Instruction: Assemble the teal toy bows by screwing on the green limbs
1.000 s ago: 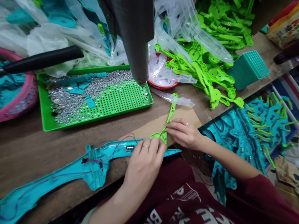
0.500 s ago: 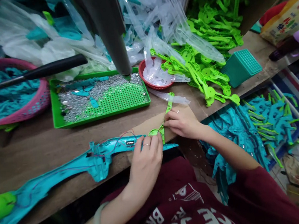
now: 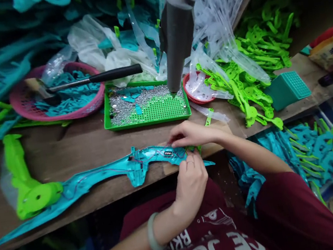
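Note:
A long teal plastic blade-shaped shell (image 3: 99,179) with thin wires and small metal parts lies along the bench's front edge. My left hand (image 3: 191,178) has its fingers curled on the shell's right end, pinching it together with a green plastic piece (image 3: 195,149). My right hand (image 3: 190,134) reaches across from the right, palm down, fingers pressed on the same spot above the shell. A strip of the green piece (image 3: 208,117) shows beyond my right hand. A grey hanging power screwdriver (image 3: 176,40) dangles above the tray.
A green tray of small silver screws (image 3: 146,105) sits behind the shell. A pink basket (image 3: 56,97) with teal parts and a black-handled hammer (image 3: 97,77) is at left. Green parts (image 3: 248,87), a red bowl (image 3: 199,91), a teal block (image 3: 288,89) and a bin of teal parts (image 3: 310,149) are at right.
The view swung left, showing more of the bench. My right hand moved left over the shell's right end, covering most of the green piece; my left hand stayed on the shell.

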Demonstrator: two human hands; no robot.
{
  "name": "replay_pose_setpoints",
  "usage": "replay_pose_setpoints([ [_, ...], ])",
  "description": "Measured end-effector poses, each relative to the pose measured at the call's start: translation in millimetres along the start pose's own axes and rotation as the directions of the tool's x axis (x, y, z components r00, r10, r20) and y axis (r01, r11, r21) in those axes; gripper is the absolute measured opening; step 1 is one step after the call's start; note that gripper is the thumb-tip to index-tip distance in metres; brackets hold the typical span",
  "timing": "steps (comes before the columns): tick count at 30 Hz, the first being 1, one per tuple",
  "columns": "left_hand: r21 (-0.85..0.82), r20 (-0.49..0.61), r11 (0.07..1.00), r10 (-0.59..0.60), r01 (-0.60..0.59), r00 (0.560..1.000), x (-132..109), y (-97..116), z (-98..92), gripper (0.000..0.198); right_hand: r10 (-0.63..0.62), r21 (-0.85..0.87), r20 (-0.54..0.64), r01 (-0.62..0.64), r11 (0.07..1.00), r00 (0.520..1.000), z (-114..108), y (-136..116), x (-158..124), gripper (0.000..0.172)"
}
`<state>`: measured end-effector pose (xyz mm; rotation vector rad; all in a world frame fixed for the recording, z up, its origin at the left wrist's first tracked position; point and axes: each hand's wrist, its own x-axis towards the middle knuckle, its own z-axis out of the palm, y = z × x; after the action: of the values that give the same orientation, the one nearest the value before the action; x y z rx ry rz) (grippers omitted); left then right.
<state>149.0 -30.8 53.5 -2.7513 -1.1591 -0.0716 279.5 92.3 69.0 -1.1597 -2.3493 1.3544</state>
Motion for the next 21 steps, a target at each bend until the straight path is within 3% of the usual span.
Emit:
replay_pose_setpoints([
  [2,-0.043,-0.019,0.999,-0.004,0.003,1.0,-3.6,-0.5,4.2,0.046,0.01,-0.018,-0.182,-0.013,1.0,0.983,-15.0,-0.2,-25.7,0.025],
  [3,-0.057,-0.026,0.998,-0.001,-0.001,1.0,-5.2,-1.2,6.6,0.048,0.037,-0.085,-0.322,-0.068,0.994,0.946,-23.0,0.4,-40.3,0.026],
  [5,-0.073,-0.064,0.997,0.014,-0.018,0.998,-7.7,-3.0,11.0,0.048,0.114,-0.264,-0.577,-0.317,0.911,0.809,-36.2,5.9,-68.1,0.024],
  [6,-0.078,-0.09,0.997,0.02,-0.027,0.996,-8.5,-3.9,12.6,0.047,0.154,-0.338,-0.641,-0.457,0.822,0.752,-40.1,11.5,-79.5,0.024],
  [7,-0.083,-0.113,0.996,0.025,-0.034,0.993,-8.9,-4.6,13.8,0.046,0.2,-0.408,-0.649,-0.558,0.722,0.734,-41.7,18.8,-88.5,0.025],
  [9,-0.089,-0.143,0.995,0.032,-0.045,0.989,-9.1,-5.8,14.8,0.044,0.303,-0.542,-0.556,-0.614,0.574,0.774,-39.1,36.3,-98.8,0.029],
  [12,-0.038,-0.168,0.997,0.064,-0.071,0.984,-8.4,-7.0,14.4,0.042,0.321,-0.634,-0.47,-0.567,0.526,0.822,-28.6,56.0,-101.8,0.016],
  [15,-0.013,-0.161,0.996,0.089,-0.093,0.983,-7.8,-8.5,13.3,0.042,0.187,-0.587,-0.608,-0.595,0.549,0.772,-19.3,53.5,-105.6,0.017],
  [17,-0.042,-0.119,0.994,0.092,-0.098,0.989,-7.7,-10.5,12.1,0.044,0.103,-0.516,-0.67,-0.561,0.647,0.735,-10.9,40.7,-111.8,0.019],
  [21,-0.062,-0.109,0.99,0.12,-0.127,0.987,-7.8,-18.2,9.0,0.043,0.002,-0.326,-0.633,-0.27,0.906,0.774,20.9,11.9,-121.4,0.015],
])
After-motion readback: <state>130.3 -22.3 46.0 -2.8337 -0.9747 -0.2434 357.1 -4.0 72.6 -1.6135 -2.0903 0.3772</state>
